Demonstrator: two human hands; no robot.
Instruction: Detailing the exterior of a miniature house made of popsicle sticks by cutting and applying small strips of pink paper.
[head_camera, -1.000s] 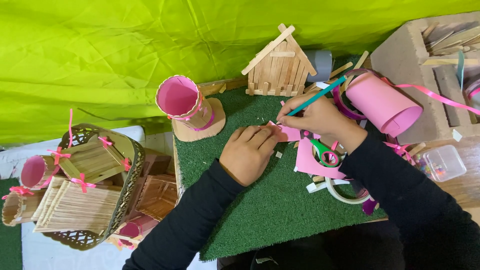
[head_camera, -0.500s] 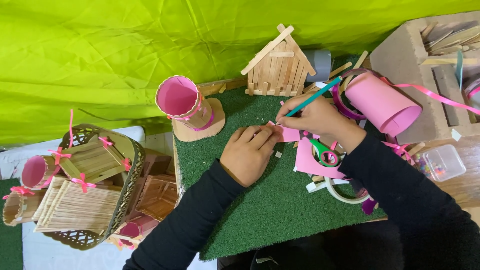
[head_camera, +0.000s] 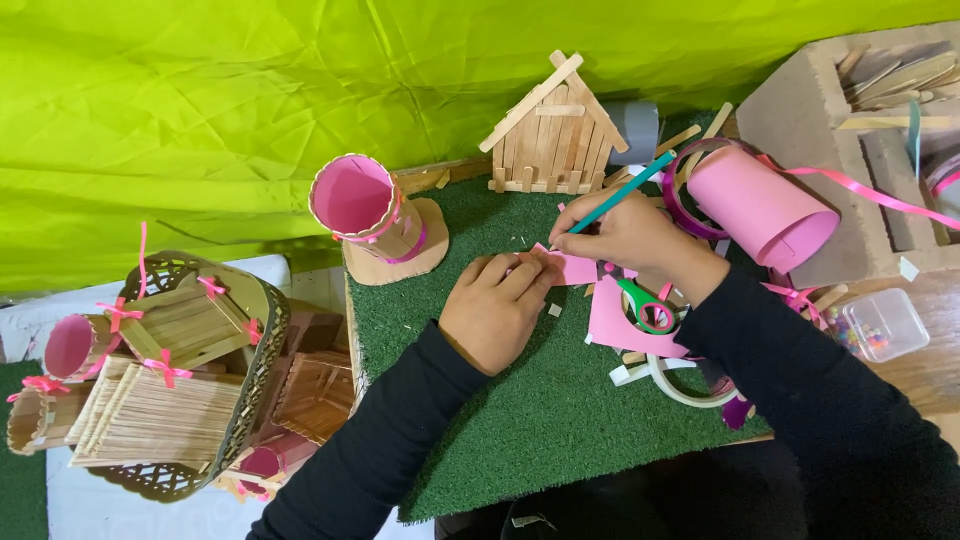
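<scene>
Left hand (head_camera: 497, 313) pressing flat on pink paper scrap (head_camera: 570, 268); right hand (head_camera: 622, 232) clenched round teal pencil (head_camera: 622, 193). Thin, floppy, likely tearing easily; best pinned near the edge.

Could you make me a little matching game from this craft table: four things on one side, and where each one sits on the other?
Things:
1. stick house
2. pencil
3. scissors
4. clear box

Places:
A. on the wood at far right
B. in the right hand
C. at the back of the green mat
D. lying on pink paper

Pairs: 1-C, 2-B, 3-D, 4-A
</scene>
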